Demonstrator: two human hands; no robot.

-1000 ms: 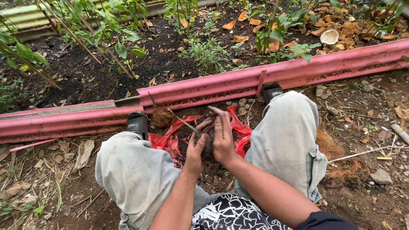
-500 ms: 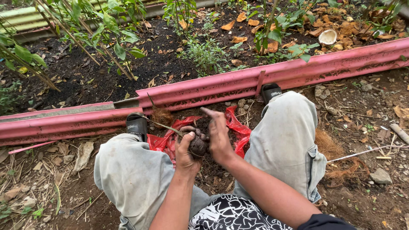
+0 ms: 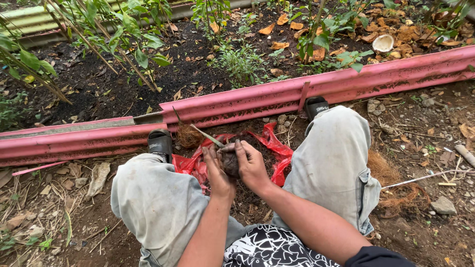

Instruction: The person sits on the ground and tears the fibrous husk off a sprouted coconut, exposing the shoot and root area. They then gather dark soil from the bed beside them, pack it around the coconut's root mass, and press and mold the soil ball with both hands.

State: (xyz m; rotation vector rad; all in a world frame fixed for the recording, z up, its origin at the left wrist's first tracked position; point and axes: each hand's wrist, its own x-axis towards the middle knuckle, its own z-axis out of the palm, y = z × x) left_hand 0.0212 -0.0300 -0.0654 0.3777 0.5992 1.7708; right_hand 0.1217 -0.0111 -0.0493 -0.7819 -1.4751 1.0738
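Squatting, I hold a dark ball of soil [image 3: 230, 163] between both hands above a red plastic sheet [image 3: 277, 148] spread between my knees. My left hand [image 3: 216, 170] cups the ball from the left, and my right hand [image 3: 252, 165] wraps it from the right with the fingers pressed on top. A thin pale green stem [image 3: 207, 136] sticks out of the ball toward the upper left. Loose dark soil and fibres lie on the sheet under my hands.
A long pink metal edging [image 3: 277, 99] runs across in front of my feet, with a planted bed of dark soil and green plants [image 3: 123, 34] beyond. Brown coconut fibre [image 3: 391, 183] lies by my right knee, a stone [image 3: 443, 205] farther right, dry leaves at left.
My hands have closed tighter around the soil ball and drawn slightly nearer to me; the right hand's fingers, spread a second ago, now press over the ball.
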